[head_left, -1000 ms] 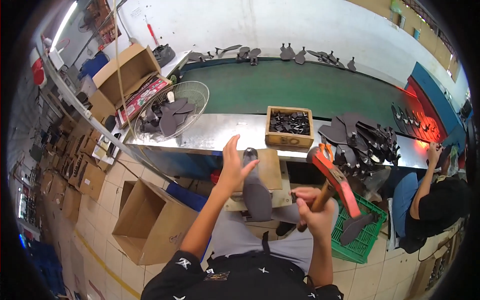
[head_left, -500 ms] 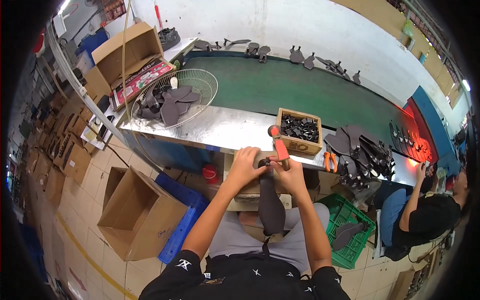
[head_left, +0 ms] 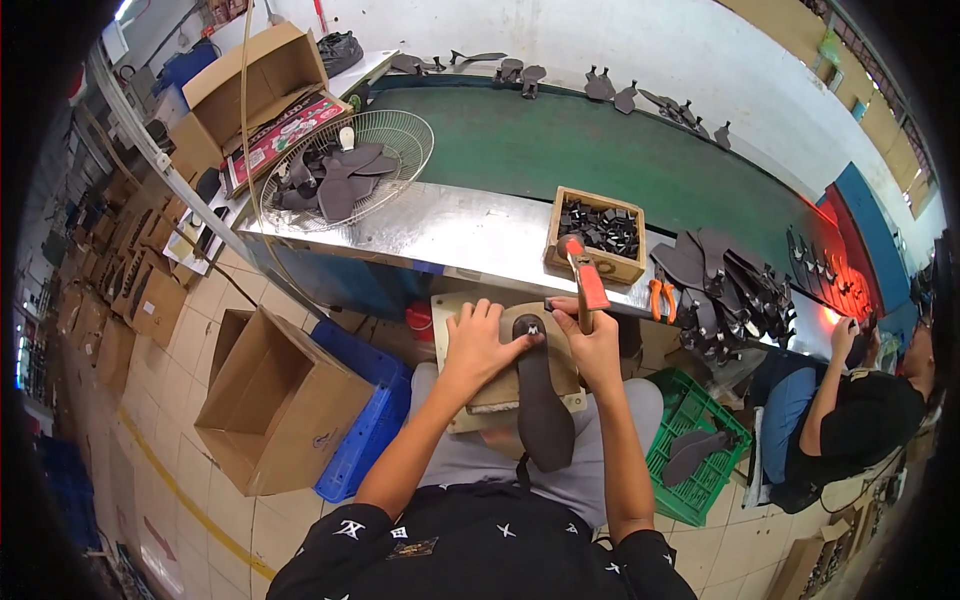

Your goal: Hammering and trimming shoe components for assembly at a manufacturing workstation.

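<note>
Head view: left hand (head_left: 478,343) is lying spread, not clenched, over a tan work block (head_left: 452,335), thumb touching the narrow top end of a dark sole piece (head_left: 545,415). Sole is lying lengthwise on the block, its wide end reaching past the near edge toward the lap. Right hand (head_left: 597,345) is grasping a hammer (head_left: 590,287), red-and-wood, head up; a small dark bit (head_left: 549,304) is showing at its fingertips, can't tell if pinched. Beyond, a wooden box (head_left: 627,271) is holding small black pieces on a metal ledge (head_left: 470,220). Orange-handled pliers (head_left: 657,297) and a heap of dark pieces (head_left: 685,262) are lying to the right; a wire basket (head_left: 428,150) is holding more, left. Green crate (head_left: 672,508) is standing right of the legs, cardboard box (head_left: 300,440) left. Co-worker (head_left: 865,425) is sitting far right.
</note>
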`<act>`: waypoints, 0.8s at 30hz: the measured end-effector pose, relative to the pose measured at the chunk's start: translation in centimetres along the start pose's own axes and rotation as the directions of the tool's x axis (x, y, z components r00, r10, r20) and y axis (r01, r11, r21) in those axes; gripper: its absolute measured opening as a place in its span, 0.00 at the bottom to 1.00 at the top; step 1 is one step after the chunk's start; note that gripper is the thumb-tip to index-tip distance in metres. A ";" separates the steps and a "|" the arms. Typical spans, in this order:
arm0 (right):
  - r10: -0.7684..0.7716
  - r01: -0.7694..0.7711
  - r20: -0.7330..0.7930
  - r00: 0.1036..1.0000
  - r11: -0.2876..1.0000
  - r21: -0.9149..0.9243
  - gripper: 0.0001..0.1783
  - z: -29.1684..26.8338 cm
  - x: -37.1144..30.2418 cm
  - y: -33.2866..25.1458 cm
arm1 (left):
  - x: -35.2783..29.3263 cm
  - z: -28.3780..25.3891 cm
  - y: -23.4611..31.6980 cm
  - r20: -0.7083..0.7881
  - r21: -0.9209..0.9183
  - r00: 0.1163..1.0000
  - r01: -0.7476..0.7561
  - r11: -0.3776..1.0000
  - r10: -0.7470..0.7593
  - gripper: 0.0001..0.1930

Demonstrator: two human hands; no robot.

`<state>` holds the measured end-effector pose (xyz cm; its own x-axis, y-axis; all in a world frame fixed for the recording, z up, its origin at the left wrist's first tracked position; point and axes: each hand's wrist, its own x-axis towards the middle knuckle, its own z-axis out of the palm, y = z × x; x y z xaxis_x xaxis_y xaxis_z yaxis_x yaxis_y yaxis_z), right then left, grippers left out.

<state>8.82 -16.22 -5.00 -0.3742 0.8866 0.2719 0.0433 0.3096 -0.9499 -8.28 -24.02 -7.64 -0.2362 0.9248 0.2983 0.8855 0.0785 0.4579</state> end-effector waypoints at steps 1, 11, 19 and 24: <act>0.002 -0.001 -0.009 1.000 0.999 0.037 0.09 0.0 -0.3 0.1 | -0.8 -0.1 0.4 -0.022 0.014 1.000 0.019 1.000 -0.018 0.36; -0.021 0.020 -0.043 0.999 0.999 -0.028 0.09 -1.2 -2.7 -1.2 | 0.2 1.9 1.0 -0.028 0.056 0.998 -0.056 0.997 0.058 0.33; -0.016 0.016 -0.008 1.000 0.999 0.032 0.09 -2.1 -2.4 -0.6 | 0.6 -0.4 -0.9 -0.009 -0.279 0.956 -0.284 0.918 0.293 0.24; -0.013 0.016 0.087 0.996 0.999 -0.039 0.11 -1.1 -1.3 -0.6 | 0.9 -0.1 -0.4 -0.110 -0.334 0.963 -0.269 0.903 0.246 0.18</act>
<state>10.34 -17.22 -4.59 -0.4540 0.8493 0.2695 0.0735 0.3371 -0.9386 -8.90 -23.28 -7.52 -0.0532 0.8688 0.4923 0.7299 -0.3026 0.6130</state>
